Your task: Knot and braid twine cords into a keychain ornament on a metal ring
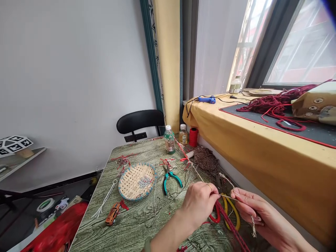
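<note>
My left hand [198, 198], with a ring on one finger, is closed in a pinch on a thin beige cord [197, 174]. That cord runs back toward a green-tinted bottle [169, 140] with a white cap, where red and white strands are attached. My right hand [258, 209] pinches the cord on the other side, and a short taut stretch spans the gap between the hands. A frayed end [253, 229] hangs below my right fingers. Dark red braided cords [231, 227] pass beneath the hands, beside yellow-handled scissors [237, 218] and a red handle [216, 215].
A woven basket [128, 182] holding beads, teal pliers [166, 183], a toy car [112, 214] and a braided keychain [107, 196] lie on the table. Behind are brown yarn [206, 159], a red thread spool [193, 137] and a small bottle [183, 134]. A yellow-covered ledge [210, 115] borders the right.
</note>
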`<action>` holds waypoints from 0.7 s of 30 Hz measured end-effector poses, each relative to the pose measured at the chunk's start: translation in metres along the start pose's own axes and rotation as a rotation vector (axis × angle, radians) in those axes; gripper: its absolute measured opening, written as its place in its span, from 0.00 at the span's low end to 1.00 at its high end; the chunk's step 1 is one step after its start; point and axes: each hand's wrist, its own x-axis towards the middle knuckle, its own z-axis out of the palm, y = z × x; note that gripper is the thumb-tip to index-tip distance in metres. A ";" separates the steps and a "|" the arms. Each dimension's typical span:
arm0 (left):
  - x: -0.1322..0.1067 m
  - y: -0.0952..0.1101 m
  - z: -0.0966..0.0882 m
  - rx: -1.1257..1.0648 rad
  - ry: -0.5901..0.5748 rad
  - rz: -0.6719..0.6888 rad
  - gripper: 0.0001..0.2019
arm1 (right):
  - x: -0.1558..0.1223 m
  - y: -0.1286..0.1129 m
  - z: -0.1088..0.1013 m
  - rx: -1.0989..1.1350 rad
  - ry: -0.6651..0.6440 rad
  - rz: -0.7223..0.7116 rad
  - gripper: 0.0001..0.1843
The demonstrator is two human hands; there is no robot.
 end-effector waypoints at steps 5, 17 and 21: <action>0.001 -0.004 0.001 0.052 0.030 0.009 0.04 | -0.001 -0.008 -0.022 -0.335 0.228 -0.066 0.16; 0.002 -0.006 0.006 0.104 0.042 0.052 0.05 | 0.012 -0.004 0.012 -0.819 -0.136 -0.281 0.16; 0.001 -0.009 0.003 0.132 0.050 0.033 0.01 | 0.011 -0.001 0.008 -0.769 -0.127 -0.246 0.20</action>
